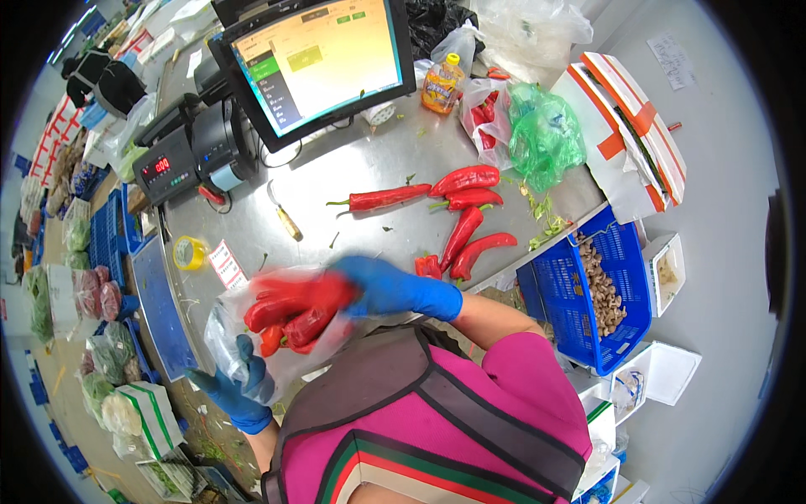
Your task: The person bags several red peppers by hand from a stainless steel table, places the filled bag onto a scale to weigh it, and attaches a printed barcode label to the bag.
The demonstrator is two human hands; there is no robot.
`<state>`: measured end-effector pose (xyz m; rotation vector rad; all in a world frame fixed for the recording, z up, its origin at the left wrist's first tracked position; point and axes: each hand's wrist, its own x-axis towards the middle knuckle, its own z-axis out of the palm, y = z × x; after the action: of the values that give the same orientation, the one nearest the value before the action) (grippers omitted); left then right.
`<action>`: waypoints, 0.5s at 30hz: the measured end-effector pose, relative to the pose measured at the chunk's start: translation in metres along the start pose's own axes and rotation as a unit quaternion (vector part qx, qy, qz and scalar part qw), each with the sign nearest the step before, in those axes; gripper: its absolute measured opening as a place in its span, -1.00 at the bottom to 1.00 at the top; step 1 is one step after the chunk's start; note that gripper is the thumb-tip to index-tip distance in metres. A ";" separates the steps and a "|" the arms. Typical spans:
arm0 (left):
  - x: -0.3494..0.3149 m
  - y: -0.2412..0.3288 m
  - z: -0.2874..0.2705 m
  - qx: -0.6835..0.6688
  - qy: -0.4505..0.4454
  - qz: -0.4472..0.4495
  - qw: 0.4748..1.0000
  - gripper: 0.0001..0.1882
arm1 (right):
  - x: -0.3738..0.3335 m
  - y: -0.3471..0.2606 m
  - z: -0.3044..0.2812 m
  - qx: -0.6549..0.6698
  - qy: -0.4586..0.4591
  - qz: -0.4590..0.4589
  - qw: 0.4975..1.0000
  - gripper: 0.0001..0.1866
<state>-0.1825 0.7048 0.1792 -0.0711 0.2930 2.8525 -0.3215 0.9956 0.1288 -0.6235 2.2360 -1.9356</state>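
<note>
- Head view, work surface: the metal table [336, 172] before you carries a monitor [315, 71] at its far edge and a black scale [189, 155] to the monitor's left.
- Head view, near obstacles: a yellow tape roll [190, 253] and a label sheet [225, 265] lie just beyond the bag; a knife [289, 223] with a light handle lies farther in, between the scale and the loose peppers.
- Head view, far right: a yellow-capped bottle [442, 84], a white bag of red peppers [485, 126] and a green plastic bag [546, 139] stand near a white-and-orange carton [621, 134].
- Head view, beside the table: a blue crate [625, 260] contains brown mushrooms [600, 290].
- Head view, hands: your left hand [235, 391], blue-gloved, has its fingers spread wide at the clear plastic bag [220, 336]. Your right hand [386, 286], also blue-gloved, meets the peppers at the bag's right side; motion blur prevents you from telling whether its fingers grip.
- Head view, produce: the bagged peppers [294, 315] are bunched, red and glossy, in front of your torso. Loose red peppers [389, 198], long and tapered, lie on the table beyond your right hand, some with green stems.
</note>
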 end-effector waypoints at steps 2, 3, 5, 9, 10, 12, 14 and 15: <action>0.006 0.001 0.018 -0.003 -0.037 0.013 0.999 -0.11 | 0.015 0.026 -0.015 0.018 -0.066 0.029 0.997 -0.49; 0.005 0.002 0.026 0.018 -0.044 0.062 0.997 -0.11 | 0.030 0.040 -0.025 0.028 -0.113 0.043 0.992 -0.52; -0.018 0.012 -0.009 0.036 -0.059 0.093 0.993 -0.12 | 0.057 0.070 -0.089 -0.299 -0.108 0.135 0.939 -0.58; -0.011 -0.003 0.004 0.029 0.009 0.084 0.996 -0.12 | 0.039 0.158 -0.188 -0.653 -0.141 0.098 0.737 -0.08; -0.003 -0.010 0.014 0.062 0.057 0.116 0.990 -0.11 | 0.038 0.171 -0.206 -0.627 -0.214 0.134 0.737 0.00; 0.002 -0.011 0.027 0.114 0.063 0.132 0.983 -0.11 | 0.044 0.167 -0.205 -0.579 -0.222 0.144 0.771 -0.19; -0.006 -0.015 0.023 0.114 0.053 0.133 0.983 -0.12 | 0.047 0.165 -0.198 -0.542 -0.188 0.152 0.805 -0.31; -0.011 -0.017 0.025 0.115 0.056 0.143 0.981 -0.12 | 0.047 0.160 -0.194 -0.530 -0.184 0.175 0.809 -0.32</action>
<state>-0.1673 0.7233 0.2013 -0.1555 0.7066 3.0788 -0.4687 1.1714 0.0157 -0.5250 2.7071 -0.2187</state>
